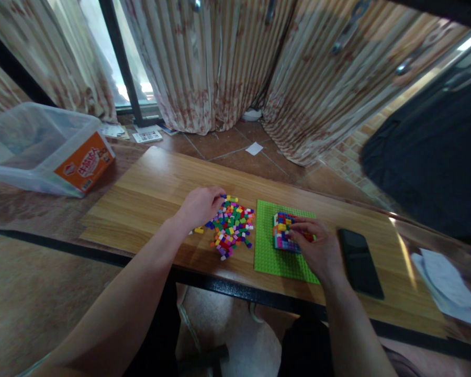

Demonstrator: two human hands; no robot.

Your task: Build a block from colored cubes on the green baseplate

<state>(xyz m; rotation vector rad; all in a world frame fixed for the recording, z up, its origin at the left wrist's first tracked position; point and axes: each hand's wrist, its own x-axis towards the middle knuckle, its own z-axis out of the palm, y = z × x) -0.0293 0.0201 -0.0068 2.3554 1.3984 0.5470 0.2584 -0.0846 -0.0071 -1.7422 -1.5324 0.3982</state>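
Observation:
A loose pile of small multi-coloured toy building bricks (233,222) lies on the wooden board. My left hand (204,205) is at the pile's far left edge, fingers curled together; what they hold, if anything, is hidden. To the right, a green studded baseplate (265,256) carries a low rectangular block built of bricks (281,230) in red, blue, yellow, white and other colours. My right hand (317,243) reaches over this build from the right, thumb and fingers pinched on a small brick at its top. The hand covers the build's right part.
A dark phone (360,263) lies right of the baseplate, with white papers (449,285) farther right. At the left stands a clear plastic bin (35,175) with an orange label. The wooden board (141,193) rests on a table with a dark front edge. Curtains (220,68) hang behind.

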